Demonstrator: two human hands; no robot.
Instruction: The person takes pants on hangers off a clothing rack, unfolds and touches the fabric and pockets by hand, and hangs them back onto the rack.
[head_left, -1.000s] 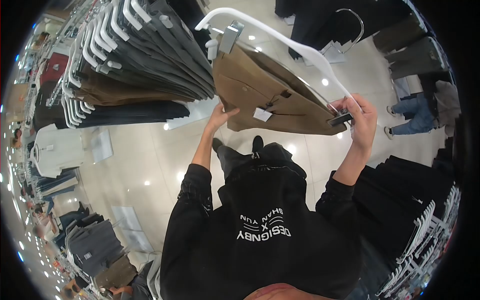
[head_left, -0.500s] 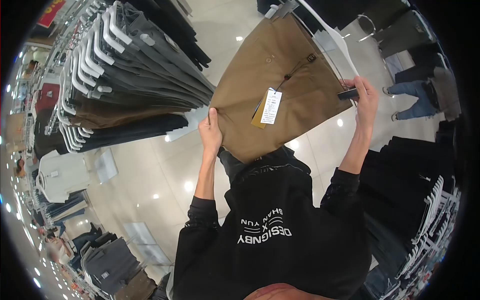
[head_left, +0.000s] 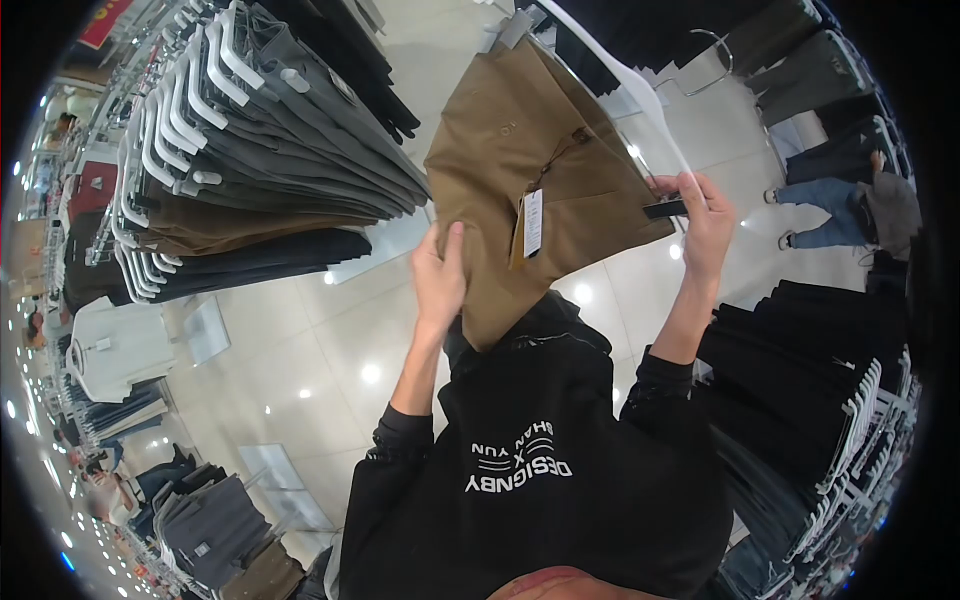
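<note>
Brown trousers (head_left: 480,150) hang from a white clip hanger (head_left: 650,105) in front of my chest, waistband toward the upper right. My left hand (head_left: 440,280) is closed on the cloth at the left side, thumb on top. At the other side, my right hand (head_left: 705,225) grips the hanger's end beside the waistband, where a dark clip or label (head_left: 664,209) sticks out. A white price tag (head_left: 532,225) with a brown card behind it dangles on a dark cord over the cloth. The hanger's metal hook (head_left: 715,65) points to the upper right.
To the left is a rack of grey, brown and black trousers (head_left: 320,130) on white hangers. Black trousers (head_left: 790,370) hang at the right. A person in blue jeans (head_left: 825,210) stands at the upper right. Shiny tiles (head_left: 330,350) cover the floor.
The trousers and hanger have shifted left and turned a little, and the cloth is more folded near my left hand. That hand has moved slightly right and down; my right hand has moved left.
</note>
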